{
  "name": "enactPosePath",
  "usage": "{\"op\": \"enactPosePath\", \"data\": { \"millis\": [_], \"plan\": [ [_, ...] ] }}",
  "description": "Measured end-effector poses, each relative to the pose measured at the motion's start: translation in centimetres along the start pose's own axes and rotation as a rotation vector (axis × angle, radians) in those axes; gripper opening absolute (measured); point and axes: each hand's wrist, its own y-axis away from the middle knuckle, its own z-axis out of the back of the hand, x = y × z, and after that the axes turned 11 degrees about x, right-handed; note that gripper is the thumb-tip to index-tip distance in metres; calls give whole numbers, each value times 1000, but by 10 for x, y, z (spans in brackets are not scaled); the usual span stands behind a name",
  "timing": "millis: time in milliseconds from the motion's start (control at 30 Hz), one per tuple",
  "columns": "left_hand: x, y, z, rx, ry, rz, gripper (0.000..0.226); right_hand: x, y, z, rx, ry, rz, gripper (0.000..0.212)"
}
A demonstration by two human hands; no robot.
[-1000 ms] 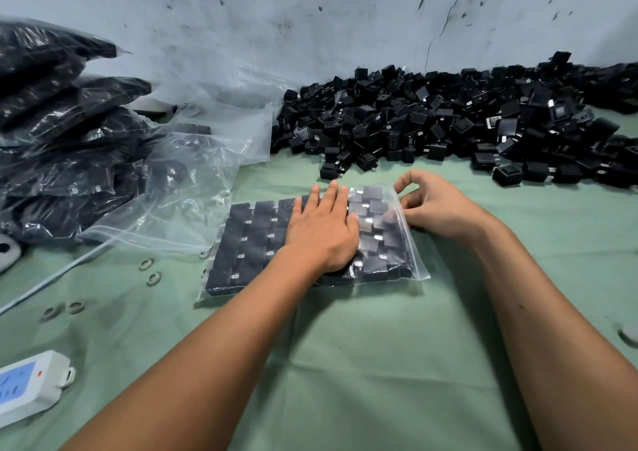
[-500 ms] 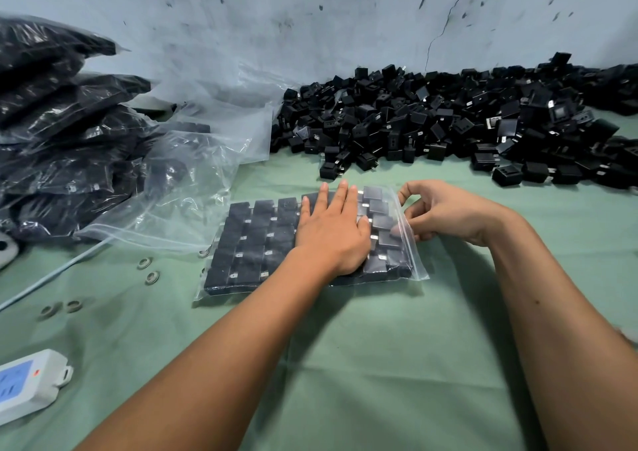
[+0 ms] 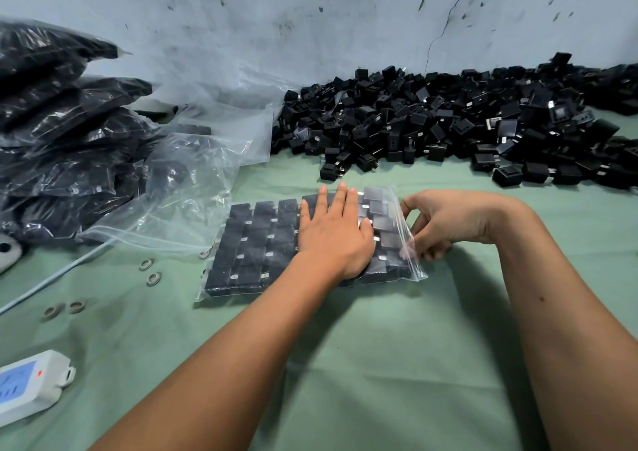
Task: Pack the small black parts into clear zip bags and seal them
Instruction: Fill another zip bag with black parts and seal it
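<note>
R hand (image 3: 452,221) lower along bag (image 3: 241,243) edge; seal state unclear.

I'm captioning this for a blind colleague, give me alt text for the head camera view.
A left hand presses flat on a clear zip bag packed with rows of small black parts while the right hand pinches its open end. Behind lie a loose parts pile and filled bags.
</note>
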Motion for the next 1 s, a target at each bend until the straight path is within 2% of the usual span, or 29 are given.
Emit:
{"op": "enactPosePath", "data": {
  "millis": [333, 767, 1000],
  "plan": [
    [-7, 1, 4, 45, 29, 25, 69, 5, -4, -6, 2, 4, 11, 53],
    [-12, 5, -8, -54, 19, 40, 68, 8, -1, -7, 32, -25, -6, 63],
    [-11, 7, -9, -65, 19, 35, 69, 9, 2, -7, 30, -33, -24, 57]
  ]
}}
